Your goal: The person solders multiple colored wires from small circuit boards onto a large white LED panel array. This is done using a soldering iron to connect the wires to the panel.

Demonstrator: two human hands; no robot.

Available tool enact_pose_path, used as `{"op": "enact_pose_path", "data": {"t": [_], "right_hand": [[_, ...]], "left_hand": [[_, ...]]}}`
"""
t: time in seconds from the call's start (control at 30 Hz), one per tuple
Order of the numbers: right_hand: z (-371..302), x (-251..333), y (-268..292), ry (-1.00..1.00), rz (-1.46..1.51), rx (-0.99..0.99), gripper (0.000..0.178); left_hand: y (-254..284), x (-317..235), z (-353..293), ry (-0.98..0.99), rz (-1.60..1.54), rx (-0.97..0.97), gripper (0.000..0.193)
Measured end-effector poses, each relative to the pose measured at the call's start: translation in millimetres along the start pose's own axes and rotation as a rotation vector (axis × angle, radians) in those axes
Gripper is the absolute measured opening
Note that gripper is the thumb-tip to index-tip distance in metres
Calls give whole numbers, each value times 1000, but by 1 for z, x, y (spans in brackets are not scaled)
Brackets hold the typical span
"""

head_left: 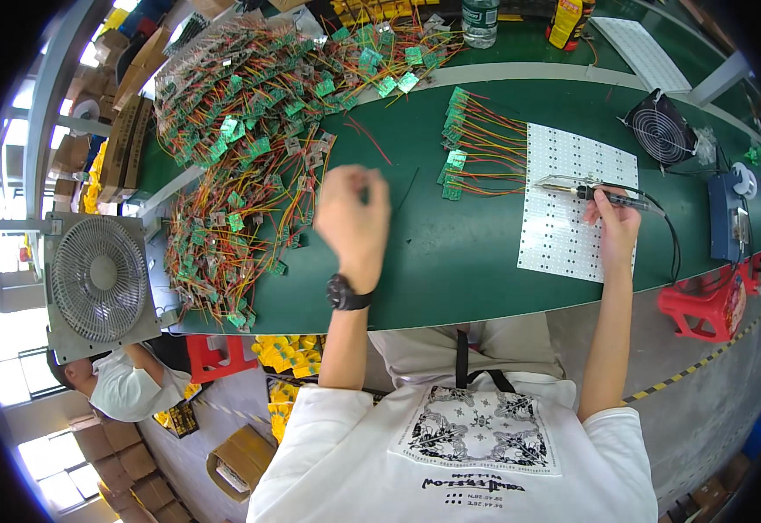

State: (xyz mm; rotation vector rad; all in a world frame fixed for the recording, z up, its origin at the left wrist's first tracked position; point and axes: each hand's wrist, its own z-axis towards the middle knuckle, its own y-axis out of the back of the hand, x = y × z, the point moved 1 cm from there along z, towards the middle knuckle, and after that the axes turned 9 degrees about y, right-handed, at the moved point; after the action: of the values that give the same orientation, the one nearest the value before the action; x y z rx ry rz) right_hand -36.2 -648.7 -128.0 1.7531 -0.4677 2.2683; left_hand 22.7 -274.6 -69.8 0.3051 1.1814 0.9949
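Observation:
My right hand point(614, 228) is closed round the black handle of a soldering iron point(603, 195). The iron's metal tip points left over a white perforated sheet point(572, 235). A row of small green circuit boards point(455, 139) lies along that sheet's left side, with red and yellow wires reaching onto its edge. My left hand point(353, 209), with a black watch point(346, 294) on its wrist, is raised just right of a big heap of wired circuit boards point(250, 113). Its fingers are curled and slightly blurred; anything in them is hidden.
On the green table point(450, 270), a small black fan point(659, 129) and a blue soldering station point(729, 213) stand right. A bottle point(480, 24) is at the back. A large fan point(101, 270) stands left, near another person point(128, 383). Red stools point(703, 305) are below.

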Motion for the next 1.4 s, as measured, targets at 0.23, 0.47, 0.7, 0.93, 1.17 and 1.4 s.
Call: {"op": "enact_pose_path", "data": {"t": [0.23, 0.47, 0.7, 0.93, 1.17, 1.4], "right_hand": [[2, 3, -9, -18, 27, 12, 18], [4, 2, -5, -12, 42, 22, 16], [2, 5, -5, -28, 27, 10, 18], [2, 4, -5, -31, 34, 26, 19], [3, 6, -8, -35, 25, 18, 20], [2, 9, -7, -40, 19, 10, 21]], "left_hand": [[26, 100, 14, 9, 196, -64, 17], [34, 93, 18, -18, 82, 138, 19], [58, 72, 8, 52, -23, 226, 28], [72, 65, -5, 248, -287, 211, 39], [63, 66, -35, 325, -206, 481, 26], [63, 60, -41, 197, -80, 587, 17]]}}
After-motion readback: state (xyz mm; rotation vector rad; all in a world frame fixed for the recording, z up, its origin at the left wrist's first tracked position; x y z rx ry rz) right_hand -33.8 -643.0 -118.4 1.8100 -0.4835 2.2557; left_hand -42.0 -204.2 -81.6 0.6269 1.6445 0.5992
